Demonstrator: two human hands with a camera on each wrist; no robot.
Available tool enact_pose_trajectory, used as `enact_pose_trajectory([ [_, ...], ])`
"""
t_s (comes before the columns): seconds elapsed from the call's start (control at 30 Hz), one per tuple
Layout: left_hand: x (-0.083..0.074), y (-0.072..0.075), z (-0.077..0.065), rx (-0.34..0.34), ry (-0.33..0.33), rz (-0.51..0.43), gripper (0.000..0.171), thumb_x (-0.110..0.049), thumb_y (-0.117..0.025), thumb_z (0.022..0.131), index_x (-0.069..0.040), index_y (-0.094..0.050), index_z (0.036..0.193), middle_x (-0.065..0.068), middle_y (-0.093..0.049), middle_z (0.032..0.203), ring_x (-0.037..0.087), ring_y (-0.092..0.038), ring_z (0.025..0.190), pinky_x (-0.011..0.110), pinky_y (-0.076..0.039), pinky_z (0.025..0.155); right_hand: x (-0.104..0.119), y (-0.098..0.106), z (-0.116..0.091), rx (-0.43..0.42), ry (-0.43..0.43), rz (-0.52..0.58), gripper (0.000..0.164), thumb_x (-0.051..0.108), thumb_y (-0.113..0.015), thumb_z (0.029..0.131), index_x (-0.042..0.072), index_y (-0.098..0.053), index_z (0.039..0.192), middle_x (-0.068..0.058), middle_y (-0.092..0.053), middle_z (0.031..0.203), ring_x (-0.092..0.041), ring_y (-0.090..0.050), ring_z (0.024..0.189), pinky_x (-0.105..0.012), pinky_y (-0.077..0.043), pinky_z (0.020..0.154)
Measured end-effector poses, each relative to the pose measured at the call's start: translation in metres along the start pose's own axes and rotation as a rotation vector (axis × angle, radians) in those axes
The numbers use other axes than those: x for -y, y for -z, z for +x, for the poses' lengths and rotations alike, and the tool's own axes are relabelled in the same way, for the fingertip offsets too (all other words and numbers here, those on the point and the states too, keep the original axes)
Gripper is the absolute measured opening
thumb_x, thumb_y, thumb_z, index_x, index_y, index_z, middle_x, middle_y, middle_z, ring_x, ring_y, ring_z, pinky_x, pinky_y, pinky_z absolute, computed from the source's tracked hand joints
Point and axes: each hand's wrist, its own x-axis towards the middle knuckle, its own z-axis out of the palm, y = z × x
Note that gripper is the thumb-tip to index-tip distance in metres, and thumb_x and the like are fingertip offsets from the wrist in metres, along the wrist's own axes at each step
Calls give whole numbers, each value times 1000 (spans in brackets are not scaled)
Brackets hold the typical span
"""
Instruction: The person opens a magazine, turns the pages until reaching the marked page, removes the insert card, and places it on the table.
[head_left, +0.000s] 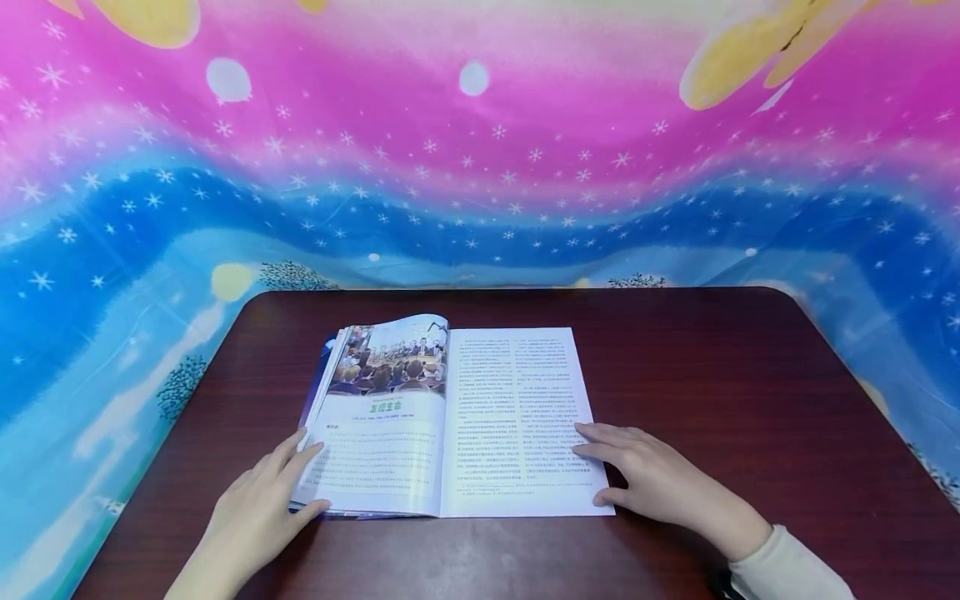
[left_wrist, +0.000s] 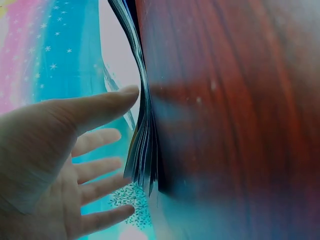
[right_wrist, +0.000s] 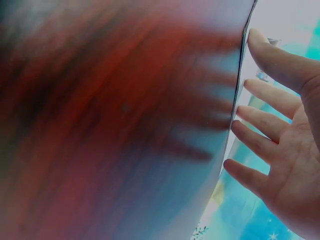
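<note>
An open magazine [head_left: 517, 400] lies flat on the dark table, with a photo of a seated crowd [head_left: 401, 362] and green heading on its left page and columns of text on its right page. My left hand [head_left: 258, 504] rests at the left page's lower outer edge, its fingers extended. In the left wrist view, the thumb [left_wrist: 107, 102] touches the magazine, whose layered page edges [left_wrist: 142, 155] fan slightly. At the right page's outer edge, my right hand [head_left: 648, 471] touches the paper with spread fingertips. The right wrist view shows that hand's fingers [right_wrist: 265, 122] fairly straight.
The reddish-brown wooden table [head_left: 712, 367] extends on both sides of the magazine. Behind and beside it hangs a pink and blue cloth [head_left: 480, 183] with snowflakes. A light sleeve [head_left: 787, 567] covers the right forearm, and a dark object [head_left: 722, 583] shows at the wrist.
</note>
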Motion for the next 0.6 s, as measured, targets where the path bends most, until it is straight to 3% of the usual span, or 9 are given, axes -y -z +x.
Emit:
enact_pose_trajectory([
  [0.27,-8,0,5,85,-54,-108,63,-35,-83,80,-9,-62,133,15,-57,137,38,-55,123,59,-46,96,2,0,1,-4,-20,7,58,28,-87,75,8,-68,125,-12,-54,143,-33,-51,130,-57,-43,102],
  [0.5,-6,-2,12,92,-89,-137,58,-33,-83,80,-12,-64,131,12,-58,136,37,-54,125,60,-45,97,3,1,6,-34,2,-16,55,26,-87,75,8,-69,123,-13,-57,139,-32,-54,126,-55,-44,100],
  [0.6,0,-3,14,86,-89,-195,56,-32,-83,81,-12,-65,129,11,-60,134,37,-53,125,58,-45,98,4,2,9,-60,10,-24,52,25,-87,76,8,-69,122,-12,-60,135,-31,-57,123,-54,-45,99],
])
